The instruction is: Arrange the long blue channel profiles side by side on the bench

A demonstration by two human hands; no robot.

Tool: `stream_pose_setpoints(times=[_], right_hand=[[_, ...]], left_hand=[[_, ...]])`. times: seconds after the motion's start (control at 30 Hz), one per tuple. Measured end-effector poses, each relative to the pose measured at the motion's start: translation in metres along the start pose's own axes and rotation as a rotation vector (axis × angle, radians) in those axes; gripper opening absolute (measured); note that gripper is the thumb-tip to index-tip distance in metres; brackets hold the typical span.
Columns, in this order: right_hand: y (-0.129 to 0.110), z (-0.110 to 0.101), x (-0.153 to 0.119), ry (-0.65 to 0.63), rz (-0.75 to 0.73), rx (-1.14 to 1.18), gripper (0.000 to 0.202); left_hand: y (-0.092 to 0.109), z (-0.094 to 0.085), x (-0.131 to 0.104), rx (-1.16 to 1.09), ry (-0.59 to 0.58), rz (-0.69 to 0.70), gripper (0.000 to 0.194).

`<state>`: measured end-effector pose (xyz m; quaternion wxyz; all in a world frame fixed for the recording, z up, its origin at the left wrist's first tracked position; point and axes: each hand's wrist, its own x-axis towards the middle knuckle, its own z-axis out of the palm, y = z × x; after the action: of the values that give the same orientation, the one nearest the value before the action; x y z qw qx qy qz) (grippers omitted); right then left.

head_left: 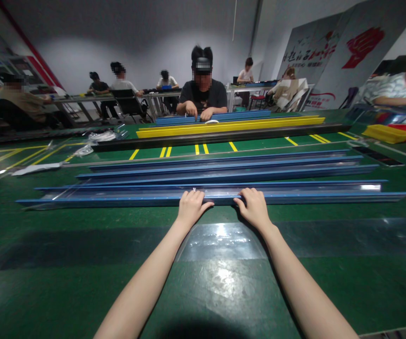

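Note:
A long blue channel-shaped profile (pixel 118 201) lies across the green table in front of me. My left hand (pixel 190 205) is closed over its near edge, fingers inside the channel and thumb along the front. To the right, my right hand (pixel 255 205) grips the same edge in the same way, a short gap between the two thumbs. Clear film (pixel 72 188) shows around the left end of the profile. Nearer to me, a flat transparent plastic strip (pixel 220 240) stretches across the table beneath my forearms.
Another blue profile (pixel 224 172) lies just beyond. Farther back are a black profile (pixel 220 139), a yellow profile (pixel 231 126) and a co-worker (pixel 203 94) with both hands at a blue profile. A phone-like dark slab (pixel 377 156) and yellow tray (pixel 386 134) lie right.

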<state>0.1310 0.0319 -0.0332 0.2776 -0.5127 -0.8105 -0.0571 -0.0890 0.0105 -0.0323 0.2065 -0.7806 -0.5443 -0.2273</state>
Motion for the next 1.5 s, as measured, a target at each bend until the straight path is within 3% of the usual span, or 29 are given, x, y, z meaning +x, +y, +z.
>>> stream_pose_setpoints(times=[1.1,1.5], right_hand=[[-0.0057,-0.0042,-0.0005,-0.048,-0.02,-0.073,0.023],[-0.007,-0.002,-0.0023,0.015,0.0,-0.033,0.025]], left_hand=[[0.0014,-0.0012,0.0,0.002,-0.049,-0.017,0.037],[0.002,-0.0012,-0.0001,0.032,-0.035,-0.034,0.04]])
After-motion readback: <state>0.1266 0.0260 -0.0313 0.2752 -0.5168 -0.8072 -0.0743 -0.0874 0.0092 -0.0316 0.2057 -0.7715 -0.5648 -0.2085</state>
